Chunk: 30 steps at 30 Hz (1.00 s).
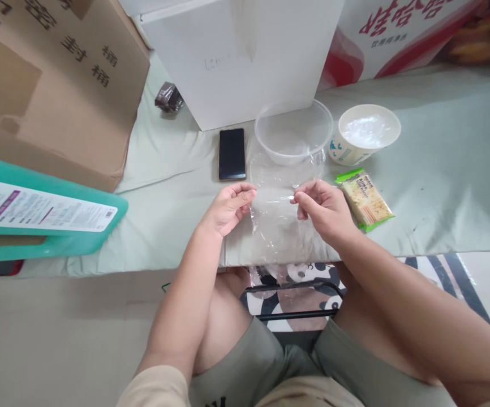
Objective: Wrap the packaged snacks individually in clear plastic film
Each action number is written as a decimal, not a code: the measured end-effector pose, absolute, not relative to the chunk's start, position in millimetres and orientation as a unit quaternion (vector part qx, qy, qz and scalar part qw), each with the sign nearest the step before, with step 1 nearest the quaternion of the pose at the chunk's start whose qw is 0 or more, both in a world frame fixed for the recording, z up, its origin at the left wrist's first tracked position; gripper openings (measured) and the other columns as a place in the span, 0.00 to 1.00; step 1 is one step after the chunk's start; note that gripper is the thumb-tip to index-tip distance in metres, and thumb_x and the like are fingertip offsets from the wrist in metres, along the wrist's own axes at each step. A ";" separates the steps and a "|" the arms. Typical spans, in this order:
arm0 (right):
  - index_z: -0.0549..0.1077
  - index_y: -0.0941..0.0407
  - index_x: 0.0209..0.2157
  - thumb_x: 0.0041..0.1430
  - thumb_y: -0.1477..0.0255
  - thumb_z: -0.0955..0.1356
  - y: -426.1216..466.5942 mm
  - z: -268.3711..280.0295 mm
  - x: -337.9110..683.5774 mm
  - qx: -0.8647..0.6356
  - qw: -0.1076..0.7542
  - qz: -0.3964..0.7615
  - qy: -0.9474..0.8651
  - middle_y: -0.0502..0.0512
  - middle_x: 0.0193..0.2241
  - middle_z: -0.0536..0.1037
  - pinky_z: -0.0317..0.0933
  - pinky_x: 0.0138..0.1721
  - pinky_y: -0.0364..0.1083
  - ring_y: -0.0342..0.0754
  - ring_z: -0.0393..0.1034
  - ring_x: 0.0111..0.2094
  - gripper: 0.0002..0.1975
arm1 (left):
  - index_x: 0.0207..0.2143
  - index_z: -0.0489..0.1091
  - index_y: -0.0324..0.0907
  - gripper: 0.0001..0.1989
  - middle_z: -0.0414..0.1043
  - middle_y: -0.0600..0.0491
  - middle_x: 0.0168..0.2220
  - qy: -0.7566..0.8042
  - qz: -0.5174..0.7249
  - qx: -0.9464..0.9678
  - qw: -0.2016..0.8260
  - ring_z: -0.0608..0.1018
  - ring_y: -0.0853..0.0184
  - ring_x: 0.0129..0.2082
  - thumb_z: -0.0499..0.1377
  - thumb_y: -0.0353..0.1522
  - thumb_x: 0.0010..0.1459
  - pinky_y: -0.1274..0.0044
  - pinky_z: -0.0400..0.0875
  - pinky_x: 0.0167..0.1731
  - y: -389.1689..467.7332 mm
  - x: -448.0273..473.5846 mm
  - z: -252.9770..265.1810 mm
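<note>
My left hand (233,204) and my right hand (319,206) pinch opposite sides of a clear plastic bag (274,226), stretched between them. The bag's lower end hangs over the front edge of the table, and its upper part lies close to a clear round plastic bowl (270,148). Just right of my right hand lies a packet of crackers (366,198) in a green-edged wrapper. A black phone (232,154) rests beyond my left hand, to the left of the bowl.
A paper tub (351,152) with clear plastic inside stands right of the bowl. Behind are a white box (253,62) and a red-and-white carton (389,51). To the left are a cardboard box (58,107), a teal container (58,243) and a small dark wrapped item (168,98).
</note>
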State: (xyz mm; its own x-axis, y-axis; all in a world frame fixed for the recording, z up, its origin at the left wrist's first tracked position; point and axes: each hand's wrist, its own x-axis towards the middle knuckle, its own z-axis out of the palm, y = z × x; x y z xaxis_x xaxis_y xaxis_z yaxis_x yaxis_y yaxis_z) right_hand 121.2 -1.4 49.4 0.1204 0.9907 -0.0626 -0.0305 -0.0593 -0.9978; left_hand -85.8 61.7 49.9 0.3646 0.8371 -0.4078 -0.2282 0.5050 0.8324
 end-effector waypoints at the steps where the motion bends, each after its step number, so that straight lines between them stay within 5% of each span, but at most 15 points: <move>1: 0.70 0.55 0.30 0.55 0.63 0.73 -1.4 49.6 122.0 -0.540 0.521 0.487 -0.446 0.47 0.26 0.76 0.60 0.21 0.42 0.37 0.65 0.18 0.12 | 0.30 0.74 0.38 0.20 0.65 0.61 0.19 0.438 0.361 0.348 0.746 0.64 0.80 0.18 0.78 0.35 0.36 0.85 0.59 0.19 62.4 -86.6 49.3; 7: 0.68 0.52 0.32 0.57 0.62 0.72 -0.3 50.3 128.3 -0.527 0.563 0.481 -0.416 0.45 0.26 0.74 0.59 0.22 0.42 0.36 0.62 0.18 0.11 | 0.30 0.75 0.40 0.16 0.64 0.61 0.21 0.440 0.416 0.348 0.716 0.65 0.79 0.20 0.75 0.35 0.41 0.84 0.61 0.20 64.1 -90.6 49.0; 12: 0.67 0.52 0.31 0.55 0.60 0.73 1.6 48.8 126.4 -0.529 0.553 0.498 -0.409 0.45 0.25 0.73 0.58 0.21 0.42 0.37 0.61 0.18 0.14 | 0.33 0.75 0.38 0.28 0.75 0.52 0.30 0.388 0.300 0.398 0.775 0.74 0.74 0.25 0.77 0.46 0.35 0.82 0.65 0.22 56.2 -84.0 52.4; 18: 0.68 0.53 0.31 0.55 0.61 0.73 2.5 47.7 125.1 -0.553 0.540 0.487 -0.406 0.46 0.25 0.74 0.54 0.20 0.42 0.37 0.58 0.18 0.13 | 0.23 0.68 0.38 0.25 0.65 0.59 0.19 0.404 0.305 0.422 0.752 0.62 0.80 0.17 0.79 0.42 0.35 0.84 0.51 0.16 54.9 -80.8 53.1; 24: 0.68 0.53 0.32 0.55 0.61 0.73 1.8 43.7 125.8 -0.562 0.534 0.482 -0.408 0.47 0.26 0.74 0.51 0.19 0.42 0.37 0.54 0.18 0.13 | 0.22 0.66 0.39 0.25 0.61 0.61 0.18 0.409 0.343 0.416 0.736 0.59 0.81 0.17 0.79 0.40 0.34 0.83 0.51 0.18 59.4 -90.1 53.1; 27: 0.67 0.52 0.32 0.55 0.57 0.73 3.4 43.4 124.2 -0.559 0.536 0.485 -0.407 0.48 0.27 0.74 0.50 0.19 0.43 0.37 0.53 0.18 0.15 | 0.23 0.66 0.40 0.24 0.60 0.62 0.19 0.414 0.373 0.398 0.729 0.61 0.80 0.18 0.78 0.40 0.38 0.83 0.55 0.19 59.7 -90.4 50.7; 30: 0.63 0.50 0.31 0.52 0.54 0.73 3.6 50.4 125.2 -0.529 0.551 0.517 -0.387 0.45 0.25 0.71 0.48 0.20 0.43 0.38 0.52 0.18 0.19 | 0.31 0.72 0.42 0.22 0.72 0.56 0.29 0.409 0.401 0.376 0.728 0.75 0.74 0.30 0.75 0.44 0.42 0.82 0.68 0.30 57.5 -87.2 47.2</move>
